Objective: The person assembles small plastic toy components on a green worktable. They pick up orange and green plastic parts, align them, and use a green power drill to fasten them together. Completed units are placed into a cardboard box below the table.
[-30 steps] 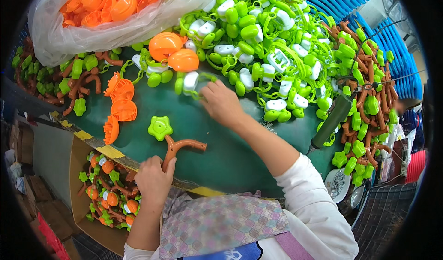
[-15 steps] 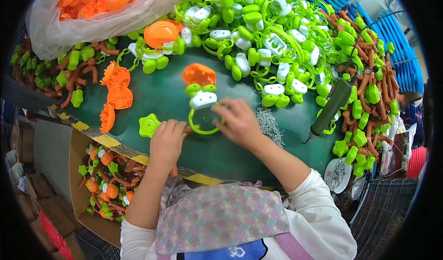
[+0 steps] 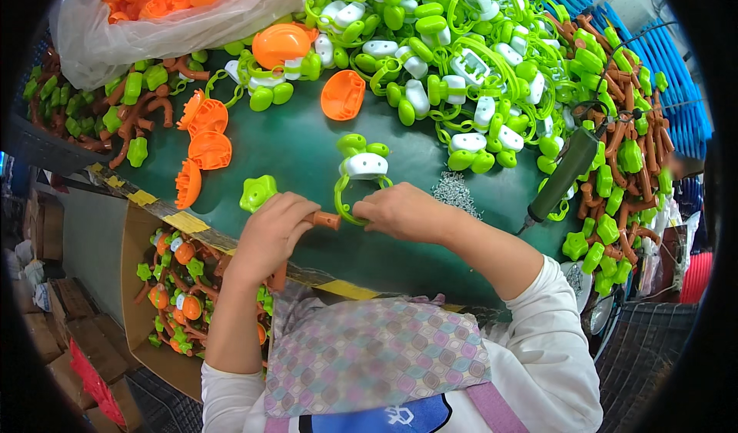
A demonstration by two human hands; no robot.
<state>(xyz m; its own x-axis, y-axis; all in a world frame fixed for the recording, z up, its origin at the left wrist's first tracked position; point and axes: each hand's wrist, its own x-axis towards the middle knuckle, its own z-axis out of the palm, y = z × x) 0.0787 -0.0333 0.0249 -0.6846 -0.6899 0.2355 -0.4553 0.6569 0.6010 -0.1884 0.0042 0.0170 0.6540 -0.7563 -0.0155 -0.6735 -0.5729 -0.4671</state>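
My left hand (image 3: 270,237) is wrapped round a brown plastic branch-shaped piece (image 3: 327,220), whose tube end sticks out toward the right. A green star-shaped knob (image 3: 257,193) shows just beyond that hand's knuckles. With fingers closed, my right hand (image 3: 401,213) pinches the near side of a thin green ring (image 3: 338,194). The ring carries a white block (image 3: 367,166) and two rounded green lobes at its far side. Beyond it lies a hollow orange shell (image 3: 343,96), its inside showing.
Green-and-white ring pieces (image 3: 453,79) are heaped at the back. Small screws (image 3: 455,192) lie right of my right hand, near a dark green screwdriver (image 3: 565,175). Several orange shells (image 3: 210,150) rest at left. Below the table edge stands a carton (image 3: 138,310) of assembled pieces.
My right hand has closed on the ring, and the ring piece has shifted slightly right. The orange shell has tipped over and lies farther away. The brown tube end shows more.
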